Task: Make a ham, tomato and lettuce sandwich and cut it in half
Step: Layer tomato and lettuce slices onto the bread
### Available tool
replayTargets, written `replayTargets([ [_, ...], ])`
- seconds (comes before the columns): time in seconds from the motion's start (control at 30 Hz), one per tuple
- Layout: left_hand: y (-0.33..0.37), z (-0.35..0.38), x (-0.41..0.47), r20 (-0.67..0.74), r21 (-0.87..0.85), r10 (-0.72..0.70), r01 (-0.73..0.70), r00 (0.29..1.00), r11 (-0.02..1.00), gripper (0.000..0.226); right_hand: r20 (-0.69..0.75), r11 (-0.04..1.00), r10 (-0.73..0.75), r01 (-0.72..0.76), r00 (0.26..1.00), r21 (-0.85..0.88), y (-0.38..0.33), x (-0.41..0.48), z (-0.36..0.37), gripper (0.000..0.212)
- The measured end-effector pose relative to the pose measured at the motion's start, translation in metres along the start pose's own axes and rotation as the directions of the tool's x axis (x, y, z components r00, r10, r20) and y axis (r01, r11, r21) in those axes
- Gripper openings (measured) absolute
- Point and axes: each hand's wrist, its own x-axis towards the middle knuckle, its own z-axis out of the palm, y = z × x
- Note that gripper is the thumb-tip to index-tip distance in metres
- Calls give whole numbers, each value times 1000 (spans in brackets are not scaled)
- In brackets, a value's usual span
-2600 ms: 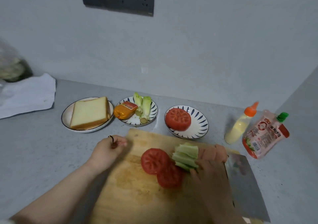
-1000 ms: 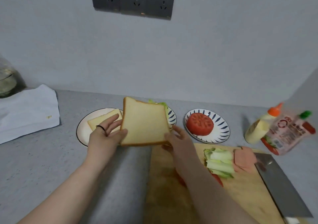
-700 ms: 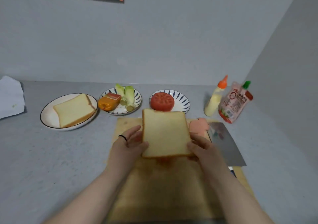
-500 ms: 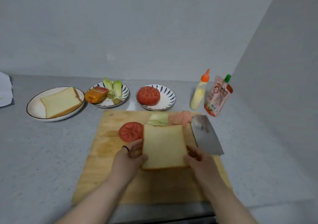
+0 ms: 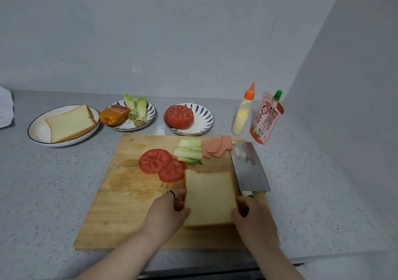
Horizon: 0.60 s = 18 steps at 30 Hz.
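Bread slice [image 5: 209, 198] lies flat on the near right part of the cutting board [image 5: 120, 215], held from both sides. Left hand [image 5: 165, 213] grips its left edge, fingers curled in against the crust. Right hand [image 5: 252, 219] grips the right edge the same way, fingertips tucked at the side. The slice sits squarely between the two hands. Cannot tell whether its underside rests fully on the wood.

Just beyond the slice's far left corner are two overlapping tomato slices [image 5: 163, 165], the nearer one touching or almost touching the bread. Further back is a small stack of lettuce pieces [image 5: 189, 153], with ham slices [image 5: 215, 148] just beside it on the right. The cleaver [image 5: 249, 167] lies flat along the board's right edge, blade close beside the bread, handle end near the right hand.

Behind the board on the counter [image 5: 53, 193] is a plate [image 5: 36, 132] with a second slice [image 5: 70, 123]. At far right a squeeze bottle [image 5: 242, 116] and a red pouch [image 5: 266, 118] stand side by side.
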Motion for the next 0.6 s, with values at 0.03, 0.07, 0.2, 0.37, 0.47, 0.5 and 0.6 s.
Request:
replayTargets([
  [0.03, 1, 0, 1, 8, 25, 4, -5, 1000, 1000, 45, -7, 999, -6, 5, 1000, -35, 1, 0, 0, 35],
  [0.07, 2, -1, 1, 15, 54, 5, -6, 1000, 999, 45, -12, 997, -16, 15, 1000, -72, 0, -1, -1, 34],
  [0.2, 4, -7, 8, 70, 146, 7, -17, 998, 989, 35, -2, 986, -38, 37, 999, -162, -5, -3, -1, 28],
  [0.37, 3, -9, 12, 116, 165, 32, -51, 993, 985, 10, -5, 974, -45, 43, 999, -223, -4, -6, -4, 26],
  [0.47, -2, -9, 13, 111, 152, 22, -39, 994, 988, 12, 25, 955, -57, 62, 998, -291, -2, -6, -7, 26],
  [0.5, -4, -8, 14, 107, 148, 29, -45, 994, 988, 22, 34, 946, -60, 67, 998, -318, -2, -7, -8, 25],
  [0.6, -5, -8, 17, 125, 174, 46, -68, 991, 982, 26, 42, 925, -61, 72, 997, -372, -2, -5, -10, 22],
])
